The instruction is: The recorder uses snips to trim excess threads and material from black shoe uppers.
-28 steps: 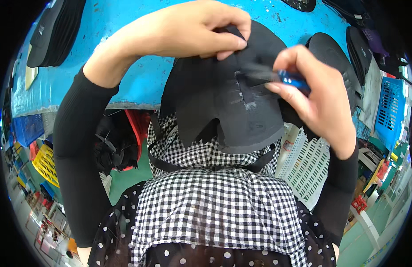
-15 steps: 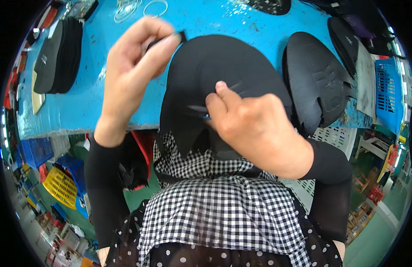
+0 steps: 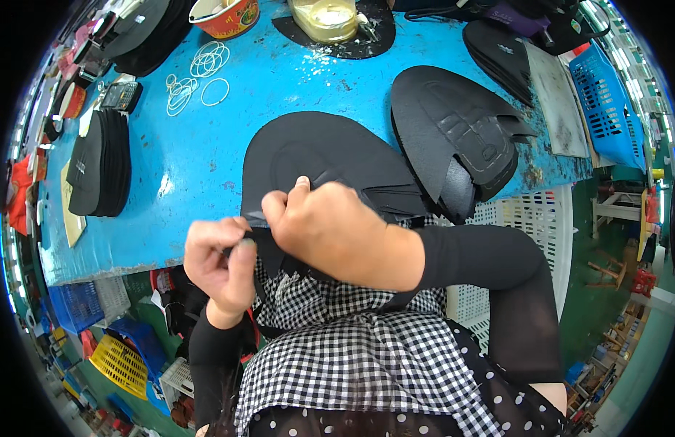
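A large rounded black sheet with faint moulded lines lies at the table's front edge, partly over my lap. My right hand is closed above it. A small shiny, blade-like tip shows beside its fingers; the rest is hidden by the hand. My left hand pinches the near left edge of the sheet, close to that tip. To the right lies a stack of similar black sheets with moulded shapes and cut slits.
On the blue table are a stack of black pieces, white rings, a calculator, a red bowl and a tub of pale paste. A blue basket stands at right, a white crate below the edge.
My left hand has come down from the sheet's far left side, where it held a black strip, to its near left edge. My right hand has moved left. The view takes in more table.
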`<state>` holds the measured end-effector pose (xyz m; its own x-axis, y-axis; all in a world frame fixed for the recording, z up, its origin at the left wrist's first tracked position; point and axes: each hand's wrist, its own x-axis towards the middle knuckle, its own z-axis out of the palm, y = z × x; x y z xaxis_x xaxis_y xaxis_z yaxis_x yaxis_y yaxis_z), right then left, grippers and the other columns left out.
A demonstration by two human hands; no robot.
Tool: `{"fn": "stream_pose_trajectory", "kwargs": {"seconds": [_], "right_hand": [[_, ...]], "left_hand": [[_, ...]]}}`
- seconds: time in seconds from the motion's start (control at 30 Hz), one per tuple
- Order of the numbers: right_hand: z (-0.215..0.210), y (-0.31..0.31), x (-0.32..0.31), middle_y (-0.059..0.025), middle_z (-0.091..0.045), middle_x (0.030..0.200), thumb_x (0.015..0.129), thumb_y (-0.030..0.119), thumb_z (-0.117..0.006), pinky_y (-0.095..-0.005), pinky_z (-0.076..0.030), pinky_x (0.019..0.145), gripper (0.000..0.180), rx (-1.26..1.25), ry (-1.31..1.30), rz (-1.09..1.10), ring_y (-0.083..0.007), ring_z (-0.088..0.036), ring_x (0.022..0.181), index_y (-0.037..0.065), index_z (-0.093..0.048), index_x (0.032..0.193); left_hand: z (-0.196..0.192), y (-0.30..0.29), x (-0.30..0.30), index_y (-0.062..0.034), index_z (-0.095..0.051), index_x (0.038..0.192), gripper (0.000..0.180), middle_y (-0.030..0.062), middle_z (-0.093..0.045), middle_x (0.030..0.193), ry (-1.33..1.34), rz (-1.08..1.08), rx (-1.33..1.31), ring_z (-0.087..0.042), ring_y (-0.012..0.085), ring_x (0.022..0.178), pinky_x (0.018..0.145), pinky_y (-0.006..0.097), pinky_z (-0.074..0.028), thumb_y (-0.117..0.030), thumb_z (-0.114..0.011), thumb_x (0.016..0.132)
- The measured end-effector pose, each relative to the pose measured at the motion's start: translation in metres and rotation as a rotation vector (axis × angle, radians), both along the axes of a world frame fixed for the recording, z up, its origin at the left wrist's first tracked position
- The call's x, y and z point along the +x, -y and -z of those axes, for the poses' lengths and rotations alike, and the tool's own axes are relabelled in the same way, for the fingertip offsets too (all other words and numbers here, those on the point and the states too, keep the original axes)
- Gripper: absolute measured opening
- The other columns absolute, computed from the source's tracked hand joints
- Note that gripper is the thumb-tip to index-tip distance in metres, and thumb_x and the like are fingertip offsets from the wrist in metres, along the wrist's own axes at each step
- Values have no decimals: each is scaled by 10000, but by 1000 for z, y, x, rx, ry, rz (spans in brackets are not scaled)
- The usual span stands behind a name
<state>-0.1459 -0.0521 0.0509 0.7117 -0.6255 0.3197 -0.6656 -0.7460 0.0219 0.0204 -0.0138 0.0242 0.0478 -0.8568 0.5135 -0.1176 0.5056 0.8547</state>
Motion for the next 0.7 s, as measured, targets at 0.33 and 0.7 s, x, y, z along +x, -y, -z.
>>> {"fn": "stream_pose_trajectory", "kwargs": {"seconds": [0.33,0.7], "right_hand": [[-29,50,-170,81,-479,599,927,243,-650,-184,-259,388,174,856,1541,571,-10,-319,387,118,-572,834],[-19,42,-199,-73,-708,973,951,194,-572,-285,-467,679,236,42,776,490,-162,-620,734,58,-632,1133]], "left_hand": [[6,-13,-15,5,-584,827,242,33,-483,524,166,170,-114,-382,102,401,385,244,-266,148,-632,638],[-17,-9,-41,-27,-613,818,294,5,-482,523,381,273,-254,-451,146,406,390,260,-343,114,-694,574]]}}
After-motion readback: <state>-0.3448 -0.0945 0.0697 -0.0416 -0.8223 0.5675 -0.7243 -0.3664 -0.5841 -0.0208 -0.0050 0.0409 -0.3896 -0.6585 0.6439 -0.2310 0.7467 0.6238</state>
